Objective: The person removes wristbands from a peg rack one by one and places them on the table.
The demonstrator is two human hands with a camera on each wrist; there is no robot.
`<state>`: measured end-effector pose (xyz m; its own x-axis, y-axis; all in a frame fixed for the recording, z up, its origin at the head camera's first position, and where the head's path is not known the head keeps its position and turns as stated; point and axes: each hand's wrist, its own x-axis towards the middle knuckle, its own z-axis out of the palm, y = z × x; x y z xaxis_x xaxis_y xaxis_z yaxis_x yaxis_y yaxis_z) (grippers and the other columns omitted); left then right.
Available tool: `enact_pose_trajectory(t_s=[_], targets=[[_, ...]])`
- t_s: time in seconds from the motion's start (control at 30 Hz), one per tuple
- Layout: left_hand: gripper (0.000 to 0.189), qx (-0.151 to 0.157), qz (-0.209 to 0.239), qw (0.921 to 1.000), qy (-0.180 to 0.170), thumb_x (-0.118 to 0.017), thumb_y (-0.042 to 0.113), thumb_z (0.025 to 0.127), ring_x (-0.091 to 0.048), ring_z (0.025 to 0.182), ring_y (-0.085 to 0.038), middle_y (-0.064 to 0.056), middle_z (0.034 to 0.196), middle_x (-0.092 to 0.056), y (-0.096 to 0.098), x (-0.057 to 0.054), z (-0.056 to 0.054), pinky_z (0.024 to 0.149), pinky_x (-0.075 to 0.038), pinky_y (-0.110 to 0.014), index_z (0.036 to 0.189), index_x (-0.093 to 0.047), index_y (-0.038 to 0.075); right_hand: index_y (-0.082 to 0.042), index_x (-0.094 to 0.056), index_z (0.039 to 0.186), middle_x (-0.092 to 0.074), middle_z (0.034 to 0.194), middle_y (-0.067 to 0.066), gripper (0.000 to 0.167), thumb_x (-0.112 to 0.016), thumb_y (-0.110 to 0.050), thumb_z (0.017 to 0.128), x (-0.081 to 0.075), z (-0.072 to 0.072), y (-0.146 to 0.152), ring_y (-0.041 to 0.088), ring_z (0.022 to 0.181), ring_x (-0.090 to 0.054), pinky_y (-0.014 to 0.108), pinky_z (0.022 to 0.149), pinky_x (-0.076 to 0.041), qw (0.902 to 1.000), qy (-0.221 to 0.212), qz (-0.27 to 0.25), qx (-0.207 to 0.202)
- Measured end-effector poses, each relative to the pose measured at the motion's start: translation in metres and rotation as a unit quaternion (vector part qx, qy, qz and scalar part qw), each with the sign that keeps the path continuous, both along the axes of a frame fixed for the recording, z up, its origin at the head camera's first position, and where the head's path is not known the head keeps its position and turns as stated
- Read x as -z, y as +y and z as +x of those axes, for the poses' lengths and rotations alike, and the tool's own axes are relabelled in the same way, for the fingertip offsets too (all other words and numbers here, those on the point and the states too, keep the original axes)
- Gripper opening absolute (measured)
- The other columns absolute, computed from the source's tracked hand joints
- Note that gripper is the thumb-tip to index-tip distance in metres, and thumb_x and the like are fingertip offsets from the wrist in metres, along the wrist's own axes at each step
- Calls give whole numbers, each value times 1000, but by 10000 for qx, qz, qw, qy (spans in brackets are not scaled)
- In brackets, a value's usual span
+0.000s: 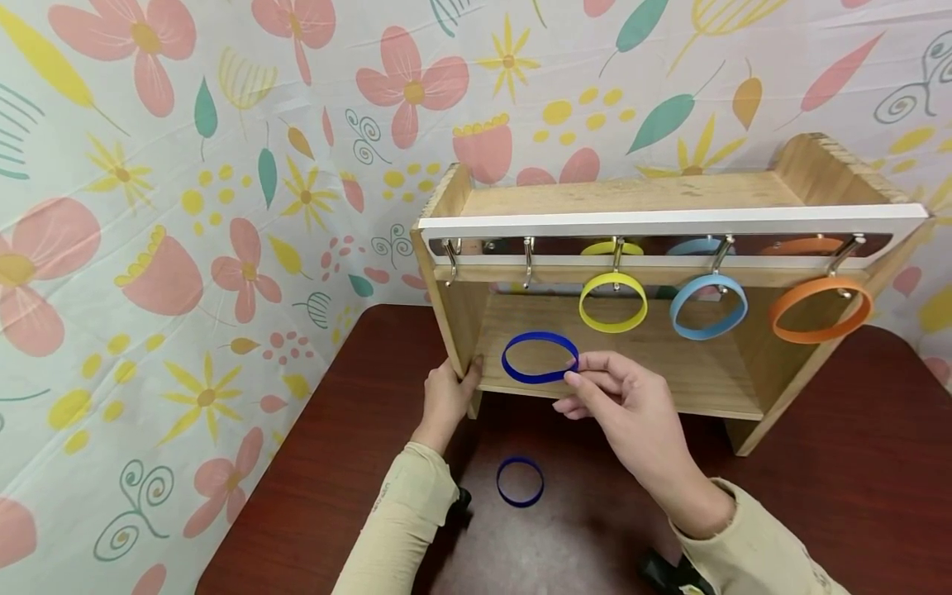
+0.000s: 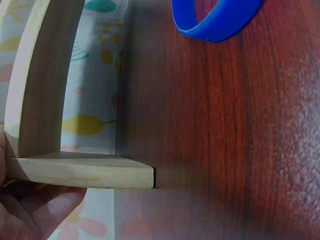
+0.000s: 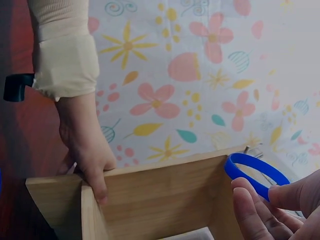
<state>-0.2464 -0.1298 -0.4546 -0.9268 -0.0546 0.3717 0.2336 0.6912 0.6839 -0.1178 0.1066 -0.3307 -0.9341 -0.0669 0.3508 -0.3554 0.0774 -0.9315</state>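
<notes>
My right hand (image 1: 632,409) pinches a dark blue silicone wristband (image 1: 539,378) between thumb and fingers, held in front of the wooden shelf (image 1: 610,330) below its hook rail. In the right wrist view the same blue wristband (image 3: 260,167) tilts over the shelf. My left hand (image 1: 444,401) grips the lower left side panel of the shelf, thumb on the inner face. The left wrist view shows fingers (image 2: 52,207) behind the wooden edge (image 2: 90,170). A second blue wristband (image 1: 520,482) lies on the table between my forearms.
Along the white rail (image 1: 669,219), a yellow wristband (image 1: 613,303), a light blue one (image 1: 709,307) and an orange one (image 1: 821,311) hang on hooks. Two hooks at the left, including the second hook (image 1: 529,263), hold no band. A flowered cloth (image 1: 245,207) stands behind the dark red table (image 1: 320,438).
</notes>
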Motion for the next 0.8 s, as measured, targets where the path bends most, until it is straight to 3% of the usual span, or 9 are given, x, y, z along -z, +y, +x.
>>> enact_pose_trajectory(t_s=[0.8], targets=[[30,17,18,10000,21,-61,38,96,-63,61,-20,-8,73,-68,1,0,1,55,-51,-33,91,-67,9,9,-59,107,-73,89,7,23,-62,-11,97,26,8,16,22,72,-71,33,67,-57,9994,-335,95,44]])
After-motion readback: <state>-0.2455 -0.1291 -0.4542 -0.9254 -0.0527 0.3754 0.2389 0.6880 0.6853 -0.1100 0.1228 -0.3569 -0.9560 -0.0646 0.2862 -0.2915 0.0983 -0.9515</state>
